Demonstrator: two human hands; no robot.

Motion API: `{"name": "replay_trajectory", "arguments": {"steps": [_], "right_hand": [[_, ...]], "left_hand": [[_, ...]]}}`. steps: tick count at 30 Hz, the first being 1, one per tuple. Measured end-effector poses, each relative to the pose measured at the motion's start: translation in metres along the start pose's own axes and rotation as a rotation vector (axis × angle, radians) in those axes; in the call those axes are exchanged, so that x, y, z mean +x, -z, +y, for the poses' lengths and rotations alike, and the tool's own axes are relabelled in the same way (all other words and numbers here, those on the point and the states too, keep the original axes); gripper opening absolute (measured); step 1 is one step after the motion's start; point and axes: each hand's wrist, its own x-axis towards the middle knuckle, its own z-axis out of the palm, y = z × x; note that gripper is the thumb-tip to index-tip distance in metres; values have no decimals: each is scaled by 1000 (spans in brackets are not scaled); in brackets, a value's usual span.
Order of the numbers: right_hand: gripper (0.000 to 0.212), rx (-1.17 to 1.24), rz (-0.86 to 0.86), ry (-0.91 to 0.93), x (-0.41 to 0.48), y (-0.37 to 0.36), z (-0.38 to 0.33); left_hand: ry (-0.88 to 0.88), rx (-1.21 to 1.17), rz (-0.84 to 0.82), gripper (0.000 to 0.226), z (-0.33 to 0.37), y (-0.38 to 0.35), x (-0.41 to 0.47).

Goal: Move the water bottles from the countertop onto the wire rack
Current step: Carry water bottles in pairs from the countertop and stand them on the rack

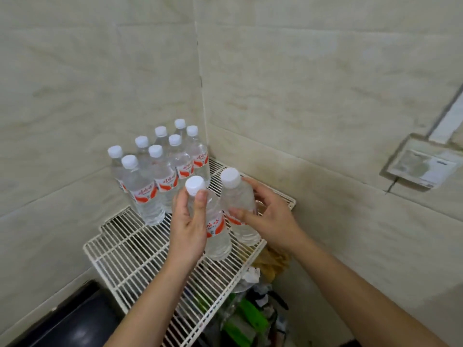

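A white wire rack sits in the tiled corner. Several clear water bottles with white caps and red-and-white labels stand grouped at its back left. My left hand grips one more bottle around its upper body, thumb near the cap. My right hand holds another bottle just to the right of it. Both held bottles are upright over the rack's middle, their bases at or close to the wires; contact cannot be told.
Tiled walls close in behind and to the right. A wall socket plate is on the right wall. A dark appliance lies below the rack's left corner. Green packaging and clutter sit under the rack.
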Motion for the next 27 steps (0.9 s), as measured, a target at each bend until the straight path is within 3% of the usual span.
{"name": "replay_trajectory", "arguments": {"steps": [3,12,15,19,23,24,27], "right_hand": [[62,36,-118,-7,34,-22,16],[71,180,-459,-46,131,-93,62],[71,190,-528,-17,146,-97,73],[86,101,-595,-12,150,-86,92],[92,-218,-637,-87,129,-76,112],[87,-252,-623,-99,124,-75,115],[71,-260,-567,-117,120,-79,121]], "left_hand": [[0,119,105,24,-20,14,16],[66,352,412,69,-58,56,55],[67,398,470,70,-60,49,62],[26,418,420,77,-73,43,57],[177,389,274,113,-112,51,17],[231,436,267,111,-122,56,9],[327,519,290,76,-134,66,0]]}}
